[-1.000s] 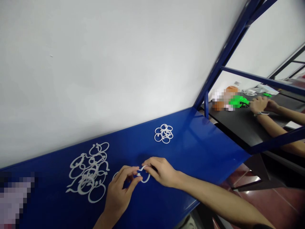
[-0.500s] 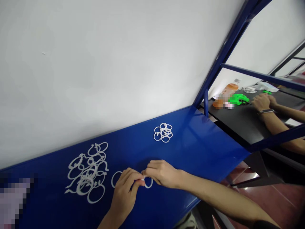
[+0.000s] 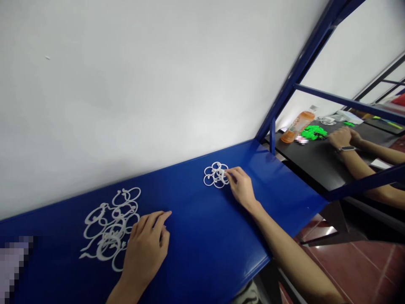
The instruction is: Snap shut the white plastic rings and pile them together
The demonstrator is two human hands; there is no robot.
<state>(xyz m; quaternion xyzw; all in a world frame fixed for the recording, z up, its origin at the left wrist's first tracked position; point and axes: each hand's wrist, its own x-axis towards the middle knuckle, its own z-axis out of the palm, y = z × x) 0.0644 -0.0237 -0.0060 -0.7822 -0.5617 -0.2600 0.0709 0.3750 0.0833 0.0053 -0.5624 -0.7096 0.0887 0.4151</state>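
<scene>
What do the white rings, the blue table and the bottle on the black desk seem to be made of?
White rings: probably plastic, matte-looking, with slim, evenly coloured strands.
Blue table: likely painted metal, glossy, given its sheen and thin edge; coated board is possible.
Bottle: probably smooth plastic, partly see-through with orange showing; glass can't be ruled out.

The hands have parted: the right hand (image 3: 240,185) has gone from lower centre up to the small cluster (image 3: 216,175) right of centre; the left hand (image 3: 147,240) has shifted left, now covering part of the pile (image 3: 110,236).
</scene>
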